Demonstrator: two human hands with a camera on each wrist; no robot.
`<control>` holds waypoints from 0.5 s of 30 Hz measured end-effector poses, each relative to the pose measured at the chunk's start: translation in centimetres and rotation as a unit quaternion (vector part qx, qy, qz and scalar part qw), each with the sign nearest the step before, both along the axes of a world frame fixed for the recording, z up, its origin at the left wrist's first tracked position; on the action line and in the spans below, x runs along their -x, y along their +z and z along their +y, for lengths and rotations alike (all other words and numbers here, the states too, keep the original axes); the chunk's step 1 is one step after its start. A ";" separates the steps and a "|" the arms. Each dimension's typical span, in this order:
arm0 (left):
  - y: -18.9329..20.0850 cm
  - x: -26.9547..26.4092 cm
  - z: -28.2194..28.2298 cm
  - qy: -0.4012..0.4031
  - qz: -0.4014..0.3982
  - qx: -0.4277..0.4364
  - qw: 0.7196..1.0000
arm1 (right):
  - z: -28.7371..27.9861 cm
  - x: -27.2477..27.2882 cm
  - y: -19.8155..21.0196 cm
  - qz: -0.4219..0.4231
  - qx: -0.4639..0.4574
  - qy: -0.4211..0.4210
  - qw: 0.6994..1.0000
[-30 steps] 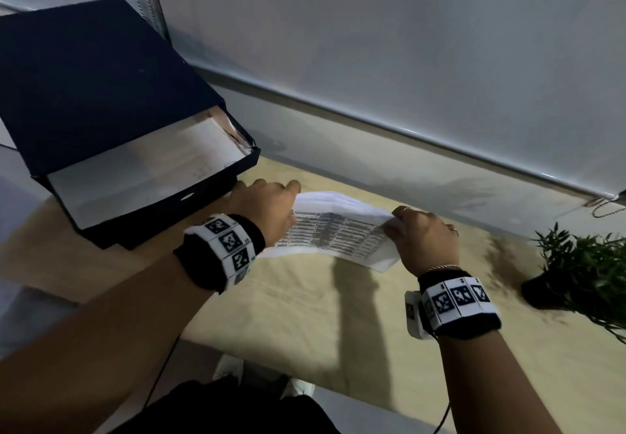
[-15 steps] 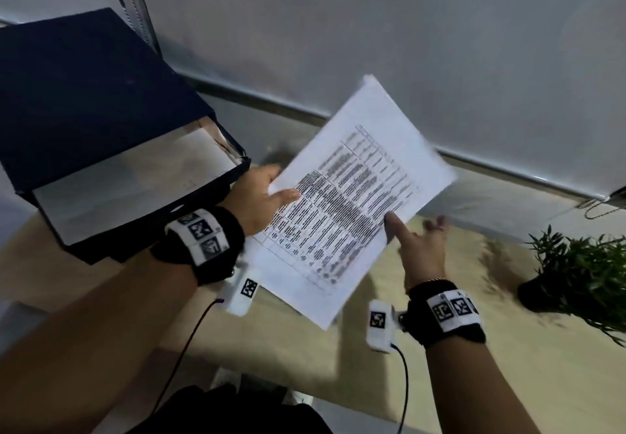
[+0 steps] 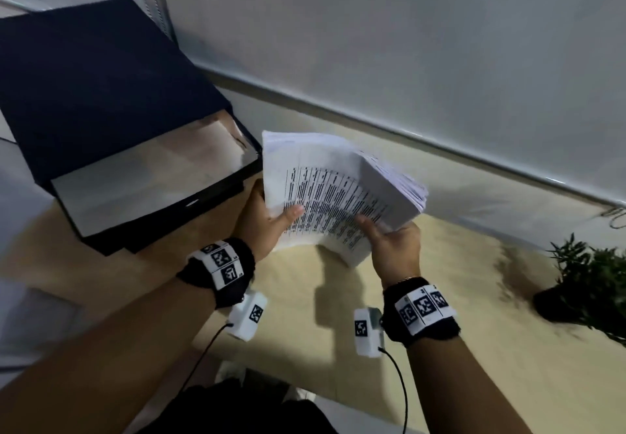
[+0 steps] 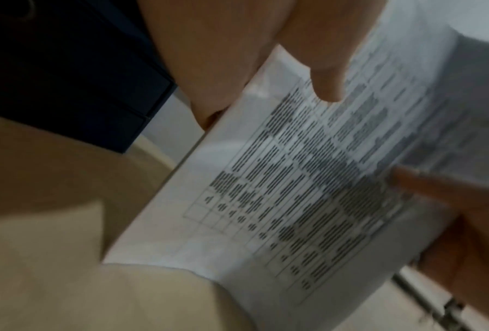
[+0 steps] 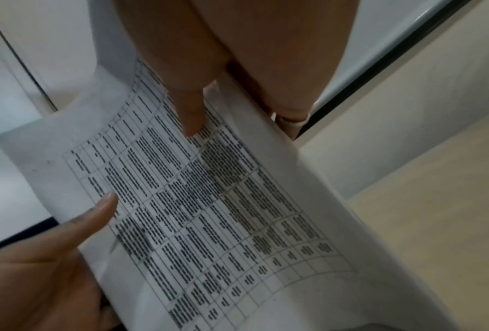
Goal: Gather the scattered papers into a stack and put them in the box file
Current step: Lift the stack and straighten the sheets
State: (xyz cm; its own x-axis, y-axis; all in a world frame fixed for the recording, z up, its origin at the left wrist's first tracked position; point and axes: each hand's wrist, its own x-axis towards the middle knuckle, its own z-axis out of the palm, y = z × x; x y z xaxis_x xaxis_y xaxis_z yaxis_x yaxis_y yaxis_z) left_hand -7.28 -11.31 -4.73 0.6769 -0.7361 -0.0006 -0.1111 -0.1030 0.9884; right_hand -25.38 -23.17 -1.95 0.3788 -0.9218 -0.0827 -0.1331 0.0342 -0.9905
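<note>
Nearest are two arms, each with a black wrist band. Just past them, the left hand [image 3: 262,218] and the right hand [image 3: 394,247] hold the stack of papers [image 3: 333,193] up off the tan surface [image 3: 457,298].

The left thumb lies across the printed top page, and the other left fingers [image 4: 206,112] curl under the left edge, so that hand is clamped on the stack. The right thumb presses on the page near the right side and the right fingers [image 5: 291,112] wrap under the right edge, so that hand grips it too. The top page shows a table of dark print. The stack bends in the middle, and its far right edge is fanned out, so the sheets are not lined up.

Just left of the stack, and a bit farther away, sits the dark box file [image 3: 159,193]. Its lid is up and the pale inside shows. The stack's top left corner is very close to the box's right corner. Whether they touch, I cannot tell.

Far right, a small green plant [image 3: 589,284] stands on the surface. Behind it all is a pale wall [image 3: 406,44].

I think the step now is squaring the stack. To do it well, stand the papers on one edge, tap them on the surface until the sides line up, keep both grips soft so sheets can slide, then lay the stack flat inside the box.
</note>
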 end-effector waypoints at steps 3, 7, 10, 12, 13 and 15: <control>1.1 -0.3 -0.4 -0.019 0.038 0.038 0.998 | 0.1 -0.3 0.7 0.001 0.012 -0.009 1.000; 4.0 -0.5 -0.4 0.013 0.018 0.071 0.997 | 0.0 -0.3 3.4 -0.097 0.073 -0.050 0.991; 7.3 0.1 -1.0 0.062 -0.018 0.144 0.987 | 0.1 -0.6 5.7 -0.126 0.164 -0.070 0.976; 8.7 0.3 -1.7 0.111 -0.072 0.171 0.976 | -0.2 -1.2 6.5 -0.146 0.173 -0.088 0.970; 9.0 0.3 -2.0 0.126 -0.085 0.178 0.972 | -0.4 -1.3 6.6 -0.154 0.171 -0.105 0.968; 8.9 -0.2 -2.4 0.126 -0.077 0.185 0.972 | -0.5 -1.4 6.9 -0.162 0.167 -0.101 0.967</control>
State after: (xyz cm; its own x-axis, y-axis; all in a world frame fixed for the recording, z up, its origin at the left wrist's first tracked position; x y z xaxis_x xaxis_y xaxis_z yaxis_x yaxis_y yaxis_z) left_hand -7.08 -13.67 4.17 0.8065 -0.4784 0.3474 -0.2770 0.2133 0.9369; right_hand -24.01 -23.62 4.93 0.1441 -0.9344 0.3259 0.1629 -0.3025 -0.9391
